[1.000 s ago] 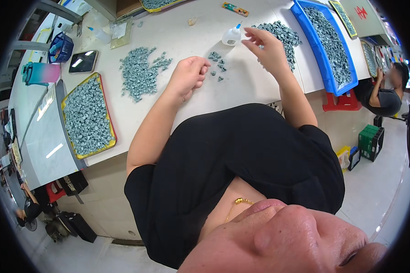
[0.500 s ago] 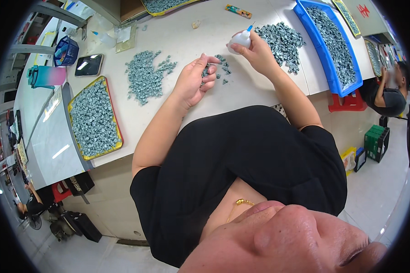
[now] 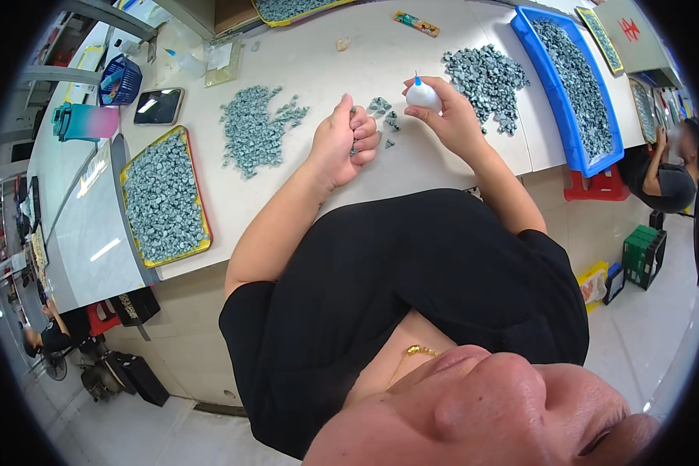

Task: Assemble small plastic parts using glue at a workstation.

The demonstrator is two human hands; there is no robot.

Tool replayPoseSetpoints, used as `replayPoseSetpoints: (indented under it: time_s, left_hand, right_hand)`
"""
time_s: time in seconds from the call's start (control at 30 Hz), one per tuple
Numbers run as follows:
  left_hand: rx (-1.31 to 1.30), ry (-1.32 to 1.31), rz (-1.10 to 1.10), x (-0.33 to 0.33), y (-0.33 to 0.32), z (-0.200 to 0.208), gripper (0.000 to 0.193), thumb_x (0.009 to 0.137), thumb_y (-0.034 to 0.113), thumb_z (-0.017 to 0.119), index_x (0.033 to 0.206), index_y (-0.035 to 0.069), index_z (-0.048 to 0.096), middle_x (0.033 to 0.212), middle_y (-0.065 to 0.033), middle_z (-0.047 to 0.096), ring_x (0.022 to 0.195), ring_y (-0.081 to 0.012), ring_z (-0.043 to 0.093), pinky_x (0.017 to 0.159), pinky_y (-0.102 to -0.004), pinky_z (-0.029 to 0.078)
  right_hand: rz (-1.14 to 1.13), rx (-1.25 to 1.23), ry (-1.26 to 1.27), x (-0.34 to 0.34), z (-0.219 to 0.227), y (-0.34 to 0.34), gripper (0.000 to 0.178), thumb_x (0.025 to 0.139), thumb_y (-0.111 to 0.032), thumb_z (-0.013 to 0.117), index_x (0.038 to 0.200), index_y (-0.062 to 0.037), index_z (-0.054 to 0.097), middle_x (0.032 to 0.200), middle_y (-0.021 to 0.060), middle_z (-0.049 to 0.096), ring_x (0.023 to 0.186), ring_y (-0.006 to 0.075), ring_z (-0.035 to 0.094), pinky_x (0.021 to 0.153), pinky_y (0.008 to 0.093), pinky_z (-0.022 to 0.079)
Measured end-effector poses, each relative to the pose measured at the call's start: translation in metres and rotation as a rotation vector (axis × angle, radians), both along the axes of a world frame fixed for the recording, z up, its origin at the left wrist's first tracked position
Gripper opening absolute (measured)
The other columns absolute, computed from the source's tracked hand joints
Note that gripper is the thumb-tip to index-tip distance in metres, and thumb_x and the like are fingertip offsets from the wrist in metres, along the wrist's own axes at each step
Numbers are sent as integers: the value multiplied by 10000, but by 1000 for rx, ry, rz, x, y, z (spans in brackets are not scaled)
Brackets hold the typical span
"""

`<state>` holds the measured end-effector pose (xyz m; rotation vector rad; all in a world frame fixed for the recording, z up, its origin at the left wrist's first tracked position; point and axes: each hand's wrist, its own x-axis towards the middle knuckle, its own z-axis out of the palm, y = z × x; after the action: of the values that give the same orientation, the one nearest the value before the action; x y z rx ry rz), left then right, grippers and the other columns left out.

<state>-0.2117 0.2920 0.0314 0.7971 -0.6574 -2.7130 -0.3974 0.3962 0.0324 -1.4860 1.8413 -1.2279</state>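
My left hand [image 3: 342,146] is closed, palm side toward me, with small grey-green pieces showing at its curled fingers. In my right hand [image 3: 454,120] is a round white squeeze bottle [image 3: 423,96], its thin needle tip on a blue collar pointing up. A few loose grey-green pieces [image 3: 391,120] lie on the white table [image 3: 412,167] between my hands. Left of my left hand spreads a pile of grey-green pieces [image 3: 252,132]. Beyond my right hand lies another, darker-looking pile [image 3: 485,81].
A yellow-rimmed tray [image 3: 209,233] full of pieces lies at left, near a phone [image 3: 158,106], a tumbler [image 3: 89,123] and a blue basket [image 3: 121,81]. A blue tray [image 3: 615,151] of pieces stands at right. A co-worker [image 3: 670,175] sits beyond it.
The squeeze bottle has turned from slanting right to tip upward, and my right hand has drawn slightly nearer to me. My left fingers have curled tighter. The whole view has shifted a little.
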Motion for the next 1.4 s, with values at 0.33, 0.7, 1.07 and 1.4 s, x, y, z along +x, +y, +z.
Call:
replayPoseSetpoints:
  time_s: [0.33, 0.7, 1.07, 1.4]
  left_hand:
    - [-95, 58, 15, 3, -3, -8, 258, 991, 243, 469, 1022, -6, 532, 731, 18, 424, 578, -50, 339, 440, -181, 251]
    - [-141, 88, 95, 4, -3, -9, 198, 925, 138, 588, 1064, 4, 546, 898, -46, 559, 596, -51, 361, 458, -174, 276]
    - [-47, 43, 68, 5, -4, -1, 298, 951, 323, 527, 905, 30, 491, 728, -9, 458, 574, -58, 331, 429, -186, 248]
    - [-35, 200, 128, 5, -3, -7, 178, 982, 161, 483, 985, -15, 502, 866, -49, 484, 622, -70, 356, 477, -172, 292]
  right_hand:
    - [-9, -37, 79, 5, -1, 0, 443, 764, -214, 766, 1142, -76, 579, 998, 115, 661, 908, 247, 647, 790, 324, 501]
    - [-17, -89, 174, 2, 0, 0, 452, 747, -207, 775, 1112, -63, 552, 1000, 127, 660, 898, 294, 653, 775, 339, 510]
    - [-41, -62, 215, 3, 7, 2, 405, 740, -191, 779, 1065, -54, 580, 971, 116, 660, 874, 268, 652, 753, 330, 508]
    - [-23, -107, 324, 2, 14, 6, 383, 736, -145, 775, 1069, -57, 608, 953, 107, 646, 839, 245, 633, 724, 320, 501]
